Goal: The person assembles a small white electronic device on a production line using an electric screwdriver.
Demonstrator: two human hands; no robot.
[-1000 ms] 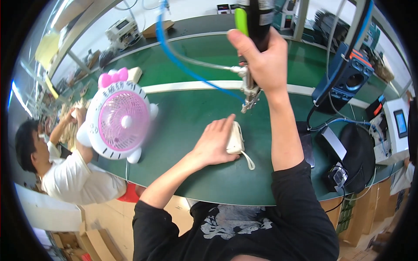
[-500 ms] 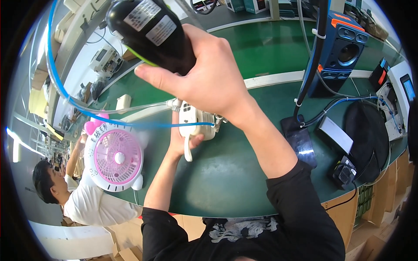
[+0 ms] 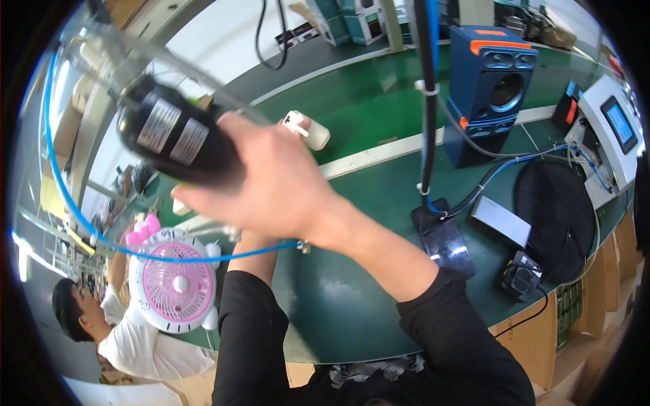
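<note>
My right hand (image 3: 267,172) is closed around a black electric screwdriver (image 3: 169,142) with two white labels, held high over the left side of the bench; its tip is hidden. Behind that hand, my left arm reaches forward, and most of my left hand (image 3: 304,123) is hidden. Its visible fingertips are closed on a small white plastic housing (image 3: 315,137), over the green strip at the back. A blue air hose (image 3: 203,258) loops in from the left and ends in a metal fitting close to my left forearm.
A pink and white fan (image 3: 177,279) stands at left, near a co-worker in white (image 3: 145,342). To the right are a blue speaker (image 3: 487,91), dark phone-like slab (image 3: 443,240), silver box (image 3: 501,221), black pouch (image 3: 558,216) and white device with screen (image 3: 609,128). A cable bundle (image 3: 428,122) hangs mid-right.
The view has shifted. My right hand and the screwdriver have moved left and lower in the picture. My left hand has carried the white housing farther away, toward the back strip.
</note>
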